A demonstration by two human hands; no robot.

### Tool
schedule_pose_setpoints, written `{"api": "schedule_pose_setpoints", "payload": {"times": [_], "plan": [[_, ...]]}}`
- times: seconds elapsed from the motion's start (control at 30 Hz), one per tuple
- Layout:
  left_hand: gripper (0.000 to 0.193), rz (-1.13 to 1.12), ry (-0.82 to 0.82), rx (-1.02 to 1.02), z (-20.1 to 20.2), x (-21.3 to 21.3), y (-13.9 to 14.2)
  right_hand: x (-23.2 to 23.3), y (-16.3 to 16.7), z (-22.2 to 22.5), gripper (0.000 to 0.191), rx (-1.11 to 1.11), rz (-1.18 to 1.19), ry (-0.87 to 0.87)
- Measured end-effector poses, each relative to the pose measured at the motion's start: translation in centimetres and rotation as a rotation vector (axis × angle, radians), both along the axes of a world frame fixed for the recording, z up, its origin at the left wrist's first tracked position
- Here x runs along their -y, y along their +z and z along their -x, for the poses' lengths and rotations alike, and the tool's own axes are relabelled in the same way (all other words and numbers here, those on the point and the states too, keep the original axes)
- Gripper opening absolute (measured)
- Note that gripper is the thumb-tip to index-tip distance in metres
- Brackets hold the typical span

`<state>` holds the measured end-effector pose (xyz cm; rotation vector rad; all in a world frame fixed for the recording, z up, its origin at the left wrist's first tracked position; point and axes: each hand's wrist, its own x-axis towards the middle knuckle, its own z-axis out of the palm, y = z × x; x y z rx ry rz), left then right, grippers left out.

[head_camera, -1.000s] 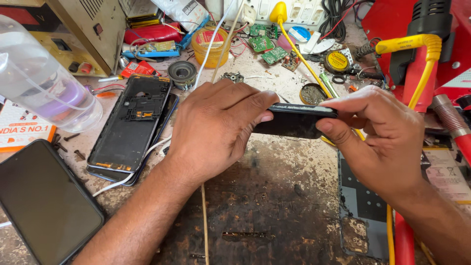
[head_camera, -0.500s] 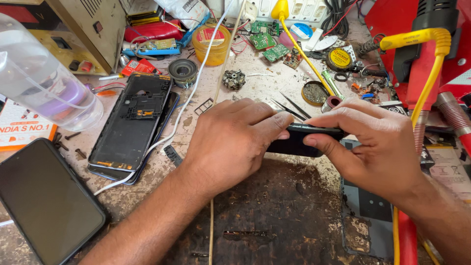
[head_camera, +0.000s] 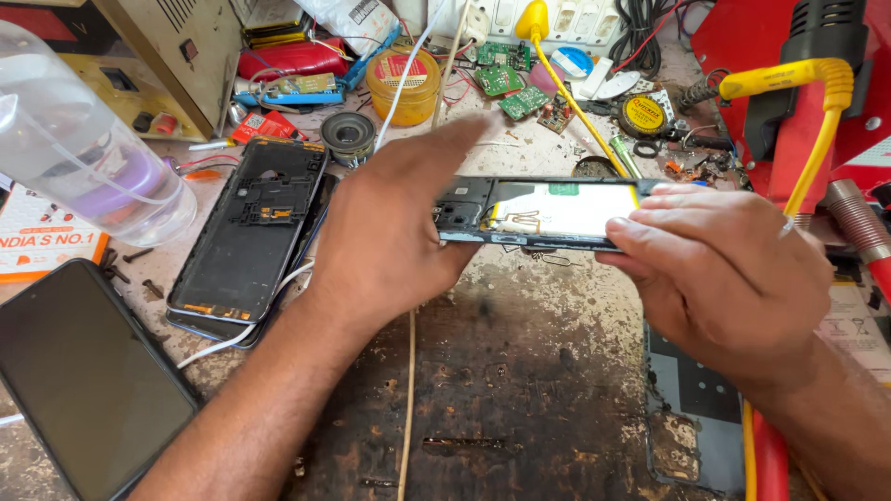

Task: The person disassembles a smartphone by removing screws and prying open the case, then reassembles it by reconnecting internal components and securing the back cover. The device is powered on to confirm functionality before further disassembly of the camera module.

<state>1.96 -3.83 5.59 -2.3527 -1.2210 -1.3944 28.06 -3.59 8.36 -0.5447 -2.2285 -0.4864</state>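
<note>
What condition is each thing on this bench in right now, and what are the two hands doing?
Opened phone: back off, insides showing, held level between both hands.
Left hand: gripping the phone's left end.
Right hand: gripping the phone's right end.
Black back cover: detached, lying inner side up.
Dark phone: lying flat, screen off.
Plastic bottle: tilted on its side, clear.
Yellow jar: closed with its lid on.

Black opened phone with white battery — yellow cable, green circuit boards.
</note>
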Motion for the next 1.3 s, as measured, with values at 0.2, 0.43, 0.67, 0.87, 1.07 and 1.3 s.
{"api": "schedule_pose_setpoints", "payload": {"times": [0.2,0.43,0.67,0.87,1.07,1.3], "plan": [[0.117,0.604,-0.077,0.356,-0.1,-0.3,0.2,-0.2,0.1,-0.5,0.016,0.015,-0.106,0.065],[0.107,0.764,-0.26,0.219,1.4,0.1,0.8,-1.1,0.5,-0.6,0.018,0.109,-0.133,0.081],[0.089,0.601,-0.086,0.199,0.9,-0.2,0.6,-2.8,-1.8,-1.3,0.081,-0.31,0.526,0.205],[0.086,0.545,-0.084,0.198,0.9,-0.1,0.7,-3.2,-3.0,-2.1,0.088,-0.3,0.574,0.204],[0.084,0.435,-0.065,0.157,1.0,-0.1,0.6,-2.8,-2.6,-1.4,0.095,-0.5,0.879,0.318],[0.085,0.186,-0.066,0.008,0.6,0.2,0.1,-3.1,-2.5,-0.6,0.047,-0.637,1.265,0.188]]}}
